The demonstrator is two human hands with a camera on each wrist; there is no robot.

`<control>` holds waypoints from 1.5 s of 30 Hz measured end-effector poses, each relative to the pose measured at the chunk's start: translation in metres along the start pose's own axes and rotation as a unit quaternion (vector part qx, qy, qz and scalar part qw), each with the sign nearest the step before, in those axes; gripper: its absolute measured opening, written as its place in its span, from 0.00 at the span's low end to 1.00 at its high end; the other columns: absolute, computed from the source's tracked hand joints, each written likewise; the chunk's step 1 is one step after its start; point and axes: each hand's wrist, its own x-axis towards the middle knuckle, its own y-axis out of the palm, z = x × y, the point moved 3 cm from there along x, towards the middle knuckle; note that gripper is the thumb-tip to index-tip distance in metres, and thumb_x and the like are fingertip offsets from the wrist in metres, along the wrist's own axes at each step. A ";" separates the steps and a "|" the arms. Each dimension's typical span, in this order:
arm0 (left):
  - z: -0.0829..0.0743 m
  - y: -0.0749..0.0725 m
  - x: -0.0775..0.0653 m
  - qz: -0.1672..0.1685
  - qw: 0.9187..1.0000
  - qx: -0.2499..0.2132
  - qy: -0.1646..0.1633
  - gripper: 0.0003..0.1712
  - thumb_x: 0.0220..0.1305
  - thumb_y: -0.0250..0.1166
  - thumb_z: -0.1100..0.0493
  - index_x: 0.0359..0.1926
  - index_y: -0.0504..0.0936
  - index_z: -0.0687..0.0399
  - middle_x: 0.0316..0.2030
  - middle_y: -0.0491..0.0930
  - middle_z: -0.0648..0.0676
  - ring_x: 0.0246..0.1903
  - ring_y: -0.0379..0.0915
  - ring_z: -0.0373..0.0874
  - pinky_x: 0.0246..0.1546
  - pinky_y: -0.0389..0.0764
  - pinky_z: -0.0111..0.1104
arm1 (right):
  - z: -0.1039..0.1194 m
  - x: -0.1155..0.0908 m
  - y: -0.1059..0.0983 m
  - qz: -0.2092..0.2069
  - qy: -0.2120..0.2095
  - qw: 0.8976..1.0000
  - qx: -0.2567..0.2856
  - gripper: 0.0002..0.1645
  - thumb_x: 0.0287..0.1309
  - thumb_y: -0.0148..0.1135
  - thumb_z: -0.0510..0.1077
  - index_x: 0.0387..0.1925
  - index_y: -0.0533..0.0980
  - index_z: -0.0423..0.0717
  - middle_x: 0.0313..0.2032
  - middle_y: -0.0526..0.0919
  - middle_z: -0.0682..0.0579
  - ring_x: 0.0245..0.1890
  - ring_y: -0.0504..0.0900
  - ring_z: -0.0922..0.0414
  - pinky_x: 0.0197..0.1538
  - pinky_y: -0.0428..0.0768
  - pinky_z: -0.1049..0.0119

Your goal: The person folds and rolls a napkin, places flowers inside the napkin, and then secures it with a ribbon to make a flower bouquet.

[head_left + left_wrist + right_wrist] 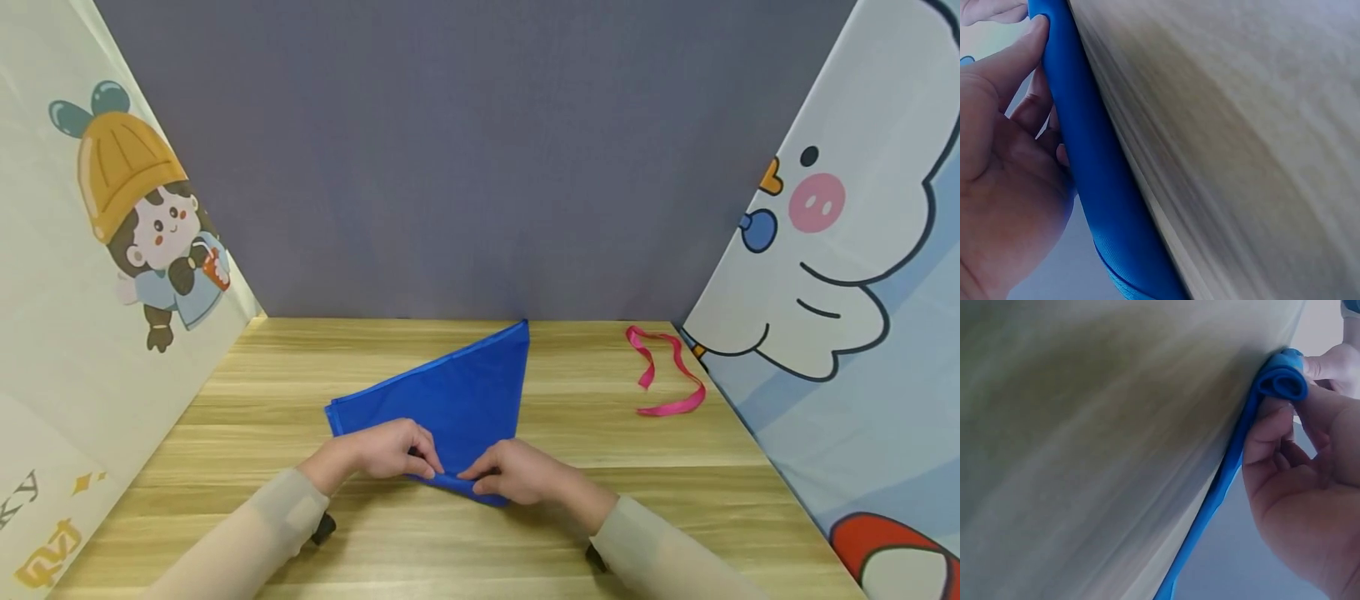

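A folded piece of blue cloth (461, 392) lies slantwise on the wooden table, its near edge turned into a small roll. My left hand (393, 450) pinches the roll near its middle, the thumb (1032, 40) pressed against the blue fabric in the left wrist view. Close beside it, my right hand (521, 471) holds the roll towards its right end, thumb and fingers at the fabric. The right wrist view shows the coiled end of the roll (1282, 382) between the fingers, with a flat layer of cloth running on from it. Parts of the roll are hidden under both hands.
A pink ribbon (678, 407) lies in loose curves at the table's back right. A grey panel (465, 167) rises behind the wooden table (247, 467). Printed cartoon sheets stand along the left (67, 333) and right (847, 333) sides.
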 end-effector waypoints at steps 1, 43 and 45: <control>0.001 0.000 0.000 -0.001 1.000 0.001 -0.001 0.08 0.75 0.72 0.57 0.48 0.96 0.46 0.42 0.90 0.40 0.44 0.81 0.27 0.48 0.83 0.27 | -0.001 0.000 0.000 0.000 0.007 1.000 0.011 0.15 0.74 0.71 0.44 0.58 0.91 0.55 0.54 0.94 0.56 0.55 0.87 0.64 0.58 0.84 0.69; -0.004 -0.001 0.000 -0.031 0.997 0.046 0.049 0.10 0.65 0.79 0.61 0.47 0.96 0.50 0.39 0.88 0.43 0.39 0.79 0.29 0.43 0.84 0.25 | 0.000 0.004 -0.003 -0.037 0.009 0.999 -0.015 0.13 0.69 0.73 0.36 0.47 0.86 0.57 0.38 0.83 0.55 0.41 0.77 0.63 0.47 0.77 0.69; -0.004 -0.001 -0.001 -0.031 0.997 0.045 0.046 0.11 0.65 0.80 0.60 0.48 0.96 0.50 0.40 0.87 0.43 0.39 0.79 0.29 0.44 0.84 0.26 | 0.001 0.003 -0.004 -0.036 0.008 0.999 -0.006 0.13 0.69 0.73 0.35 0.47 0.87 0.57 0.38 0.84 0.56 0.41 0.77 0.64 0.47 0.77 0.69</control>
